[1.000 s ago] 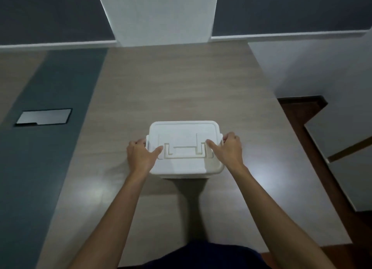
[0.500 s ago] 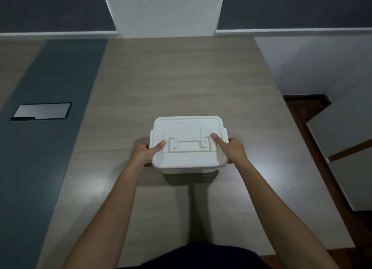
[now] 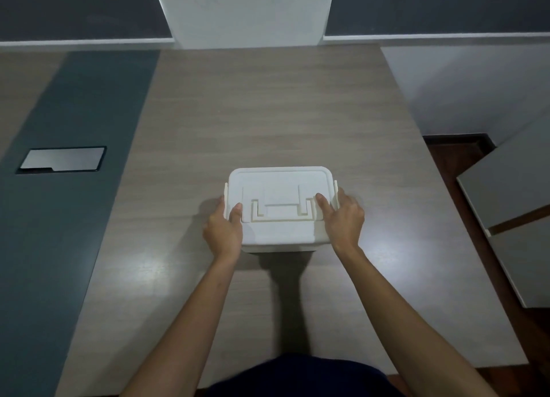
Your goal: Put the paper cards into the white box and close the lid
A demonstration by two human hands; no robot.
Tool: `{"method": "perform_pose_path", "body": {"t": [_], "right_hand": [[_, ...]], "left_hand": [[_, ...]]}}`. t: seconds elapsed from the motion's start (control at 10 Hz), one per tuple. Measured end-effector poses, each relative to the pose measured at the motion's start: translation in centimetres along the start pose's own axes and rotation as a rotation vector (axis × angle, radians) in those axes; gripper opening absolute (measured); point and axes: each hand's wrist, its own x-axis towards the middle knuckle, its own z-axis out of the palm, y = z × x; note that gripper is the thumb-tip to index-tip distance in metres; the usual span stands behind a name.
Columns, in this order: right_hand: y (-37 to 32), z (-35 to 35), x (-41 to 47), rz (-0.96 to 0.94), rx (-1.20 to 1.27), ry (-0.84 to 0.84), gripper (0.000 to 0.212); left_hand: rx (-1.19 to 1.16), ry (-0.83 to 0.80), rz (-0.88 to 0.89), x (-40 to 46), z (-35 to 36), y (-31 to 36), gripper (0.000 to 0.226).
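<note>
Head view. I hold the white rectangular plastic box (image 3: 279, 236) between my two hands, on the grey wood-grain tabletop (image 3: 268, 105) straight ahead of me. Its flat white lid (image 3: 279, 182) sits level on top, with a folded carry handle (image 3: 281, 209) lying in a recess between my thumbs. My left hand (image 3: 223, 228) clasps the box's left side, thumb laid on the lid's near-left corner, fingers wrapped out of sight round the wall. My right hand (image 3: 345, 218) mirrors it on the right side, thumb on the lid, fingers curled round the side latch (image 3: 335, 194). A matching latch (image 3: 225, 194) stands just beyond my left thumb. Both latches appear swung slightly outward; whether they are fastened I cannot tell.

No paper cards are visible; I judge that they are inside. The box looks rigid and smooth, probably light, so slippery if squeezed on bare walls. I judge the folded handle or the rim under the lid the surest hold. No brand, label or writing is legible anywhere. A dark inset hatch (image 3: 62, 159) lies well left of my left hand.
</note>
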Motion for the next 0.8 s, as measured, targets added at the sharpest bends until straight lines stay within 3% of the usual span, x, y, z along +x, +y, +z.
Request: {"method": "perform_pose_path", "body": {"t": [0.3,0.6,0.7,0.8], "right_hand": [[-0.2,0.7,1.0,-0.065,0.058,0.053,0.061],[-2.9,2.0,5.2,-0.004,-0.015,-0.041,0.064],[-2.9,1.4,5.0,0.051,0.162,-0.052,0.051],[-1.8,0.7,2.9,0.324,0.514,-0.043,0.036]], "left_hand": [[0.099,0.043,0.054,1.4,1.1,-0.5,0.049],[0.076,-0.041,0.005,6.1,2.0,2.2,0.045],[-0.012,-0.079,0.047,6.6,2.0,1.9,0.037],[-0.159,-0.072,-0.094,6.3,0.9,1.7,0.048]]}}
